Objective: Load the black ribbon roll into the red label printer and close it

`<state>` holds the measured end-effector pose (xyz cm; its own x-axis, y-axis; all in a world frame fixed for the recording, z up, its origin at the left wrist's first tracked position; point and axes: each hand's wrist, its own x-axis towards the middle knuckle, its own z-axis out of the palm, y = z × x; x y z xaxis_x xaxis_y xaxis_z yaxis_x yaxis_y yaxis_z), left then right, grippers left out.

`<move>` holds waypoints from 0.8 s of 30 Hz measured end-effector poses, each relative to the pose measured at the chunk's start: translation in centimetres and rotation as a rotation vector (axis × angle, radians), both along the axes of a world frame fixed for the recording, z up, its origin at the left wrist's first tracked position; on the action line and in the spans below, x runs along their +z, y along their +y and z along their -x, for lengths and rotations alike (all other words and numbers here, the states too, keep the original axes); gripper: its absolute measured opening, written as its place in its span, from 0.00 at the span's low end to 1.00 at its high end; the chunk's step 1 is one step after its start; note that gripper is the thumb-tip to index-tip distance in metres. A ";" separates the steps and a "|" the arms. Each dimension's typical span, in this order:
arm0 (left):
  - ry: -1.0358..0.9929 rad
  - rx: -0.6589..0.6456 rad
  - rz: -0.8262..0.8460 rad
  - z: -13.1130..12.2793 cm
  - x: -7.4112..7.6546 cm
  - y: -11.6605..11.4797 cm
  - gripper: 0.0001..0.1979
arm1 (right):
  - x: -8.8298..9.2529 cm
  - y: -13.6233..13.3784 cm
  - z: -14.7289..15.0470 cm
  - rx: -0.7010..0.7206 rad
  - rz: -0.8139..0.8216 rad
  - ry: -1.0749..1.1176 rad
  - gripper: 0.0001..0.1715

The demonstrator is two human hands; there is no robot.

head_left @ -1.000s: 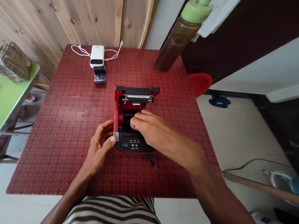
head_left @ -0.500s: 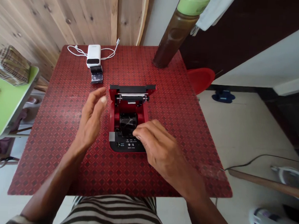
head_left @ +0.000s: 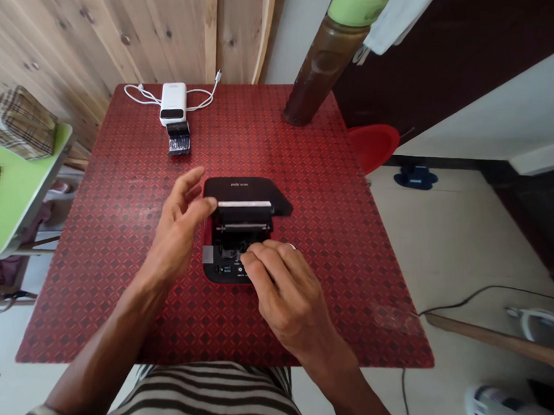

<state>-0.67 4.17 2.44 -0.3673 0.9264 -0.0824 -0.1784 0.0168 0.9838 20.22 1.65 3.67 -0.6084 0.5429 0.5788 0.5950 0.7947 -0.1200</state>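
Observation:
A small red and black printer [head_left: 234, 183] sits on the table with its black lid partly lowered, a gap left above the roll bay. My left hand [head_left: 178, 227] is at the printer's left side, fingers apart, the thumb at the lid's edge. At the front right of the bay, my right hand [head_left: 289, 288] has its fingertips pinched together at the end of a shiny black strip [head_left: 229, 253]. That strip lies over the front panel from the bay. The lid now hides most of the black roll, and my right hand covers the panel's right part.
A white power bank [head_left: 174, 97] with a white cable and a dark crinkled strip lies at the back left of the red patterned table [head_left: 117, 236]. A tall brown bottle [head_left: 316, 73] with a green cap stands back right. A green table [head_left: 17, 200] is at left.
The printer's lid has swung from upright down towards the bay. My left hand has come right to the lid's edge. My right hand has moved slightly left and down, still pinched.

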 end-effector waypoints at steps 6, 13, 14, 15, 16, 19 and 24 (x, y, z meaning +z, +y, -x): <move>-0.100 -0.168 0.174 -0.2 -2.1 -4.3 0.33 | -0.4 -0.4 0.0 -0.009 -0.026 0.035 0.15; -0.075 -0.177 0.114 -0.2 -2.8 -4.5 0.30 | -0.2 0.2 -0.9 -0.018 0.200 0.156 0.19; -0.074 -0.179 0.117 -0.2 -2.8 -4.5 0.30 | -0.2 0.3 -1.0 -0.028 0.212 0.159 0.21; -0.071 -0.179 0.120 -0.2 -2.8 -4.6 0.31 | -0.2 0.3 -1.0 -0.035 0.215 0.156 0.22; -0.067 -0.178 0.123 -0.3 -2.9 -4.6 0.31 | -0.3 0.4 -0.9 -0.041 0.212 0.150 0.21; -0.048 -0.177 0.118 -0.3 -2.9 -4.7 0.31 | -0.4 0.4 -0.7 -0.044 0.201 0.142 0.17; -0.059 -0.174 0.115 -0.3 -3.0 -4.7 0.31 | -0.5 0.4 -0.6 -0.051 0.218 0.147 0.15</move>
